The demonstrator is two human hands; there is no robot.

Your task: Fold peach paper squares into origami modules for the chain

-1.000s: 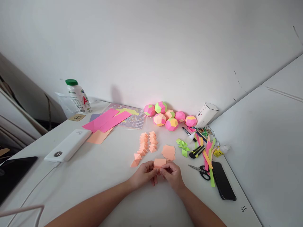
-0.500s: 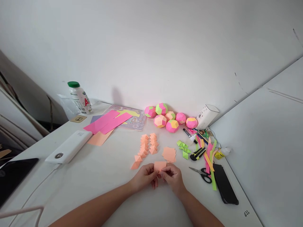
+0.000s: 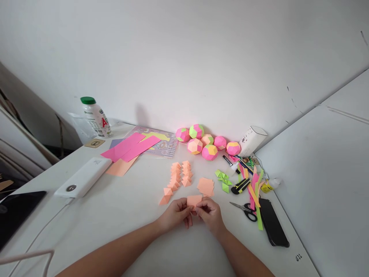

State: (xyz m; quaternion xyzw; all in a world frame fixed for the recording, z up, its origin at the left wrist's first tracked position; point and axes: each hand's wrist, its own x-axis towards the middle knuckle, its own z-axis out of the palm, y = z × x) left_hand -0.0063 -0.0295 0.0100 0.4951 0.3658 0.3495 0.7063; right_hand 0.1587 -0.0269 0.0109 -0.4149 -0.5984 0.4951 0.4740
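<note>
Between both hands is a small peach paper square (image 3: pixel 194 200), its lower edge pinched by the fingers. My left hand (image 3: pixel 179 213) grips its left side, and my right hand (image 3: pixel 210 214) its right side; both are closed. Just beyond lies a loose stack of peach paper squares (image 3: pixel 205 186). Left of that stack stand two rows of folded peach paper units (image 3: pixel 175 177), (image 3: pixel 186 174). A small group of folded green paper units (image 3: pixel 223 179) sits to the right of the stack.
Several colourful paper balls (image 3: pixel 210 152) line the wall. At right are scissors (image 3: pixel 245 210), a utility knife (image 3: pixel 241 186), paper strips (image 3: pixel 255 191), a glue bottle (image 3: pixel 268 185) and a black phone (image 3: pixel 272 223). At left are pink paper sheets (image 3: pixel 123 148), a white power bank (image 3: pixel 83 177) and a bottle (image 3: pixel 98 121).
Both hands stay on the peach paper square with almost no movement. The whole view has shifted very slightly.
</note>
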